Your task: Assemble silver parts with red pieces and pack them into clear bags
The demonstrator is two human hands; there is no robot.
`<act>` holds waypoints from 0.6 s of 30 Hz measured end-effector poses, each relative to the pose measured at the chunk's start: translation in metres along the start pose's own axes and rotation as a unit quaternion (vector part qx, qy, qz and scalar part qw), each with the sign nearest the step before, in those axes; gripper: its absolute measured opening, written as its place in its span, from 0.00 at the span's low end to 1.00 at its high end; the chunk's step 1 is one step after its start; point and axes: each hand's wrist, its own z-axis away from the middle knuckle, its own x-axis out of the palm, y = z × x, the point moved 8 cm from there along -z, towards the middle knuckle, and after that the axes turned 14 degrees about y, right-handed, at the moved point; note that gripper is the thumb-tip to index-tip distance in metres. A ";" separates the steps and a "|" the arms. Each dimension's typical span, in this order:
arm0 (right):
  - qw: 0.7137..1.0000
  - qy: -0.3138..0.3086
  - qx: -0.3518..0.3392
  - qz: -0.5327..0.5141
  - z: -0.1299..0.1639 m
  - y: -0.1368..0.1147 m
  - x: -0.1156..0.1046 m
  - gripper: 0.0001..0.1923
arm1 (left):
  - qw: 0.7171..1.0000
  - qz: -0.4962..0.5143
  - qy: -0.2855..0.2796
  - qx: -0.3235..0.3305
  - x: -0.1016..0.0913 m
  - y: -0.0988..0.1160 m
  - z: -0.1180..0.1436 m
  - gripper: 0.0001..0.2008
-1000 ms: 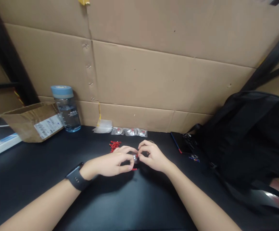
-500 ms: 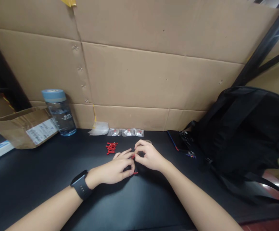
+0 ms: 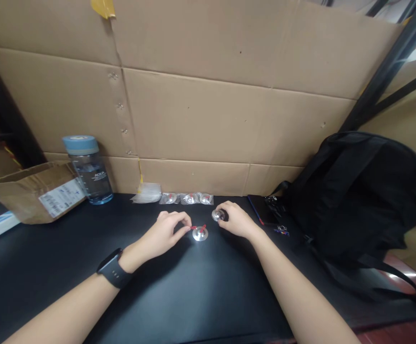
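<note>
Hands apart: left hand [image 3: 168, 234], left of centre, pinching a red cord [image 3: 193, 228]; right hand [image 3: 237, 220], right of centre, fingers curled about a small metal cymbal [image 3: 216, 216]. Between them, lower centre: one red-looped cymbal [image 3: 199, 235] on black tabletop [image 3: 201, 296]. Beyond: three bagged cymbals [image 3: 190, 198], frame centre; water bottle [image 3: 92, 177], left.

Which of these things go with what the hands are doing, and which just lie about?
Likely part of the job: red cord at the left hand; corded disc; metal disc in the right hand; packets; plastic sleeves.

Apparently just lying about: bottle; paper bag; backpack.
</note>
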 end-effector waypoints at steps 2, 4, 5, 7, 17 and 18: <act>1.000 -0.013 0.002 -0.007 0.001 0.008 0.005 0.17 | 1.000 -0.001 0.004 0.002 0.001 -0.003 0.000 0.06; 1.000 -0.016 0.001 -0.023 0.001 0.012 0.010 0.17 | 1.000 -0.001 0.016 0.002 0.001 -0.006 0.000 0.06; 0.999 -0.014 0.001 -0.032 0.001 0.013 0.012 0.17 | 1.000 -0.003 0.021 0.002 0.001 -0.007 -0.001 0.06; 0.999 0.001 0.001 -0.049 -0.001 0.017 0.015 0.18 | 1.000 -0.009 0.024 0.005 0.001 -0.007 -0.001 0.06; 0.994 0.026 0.018 -0.107 -0.003 0.027 0.020 0.20 | 0.999 -0.026 0.043 0.009 -0.004 -0.001 -0.004 0.10; 0.993 0.027 0.021 -0.114 -0.004 0.026 0.019 0.19 | 0.999 -0.028 0.043 0.008 -0.004 0.000 -0.003 0.10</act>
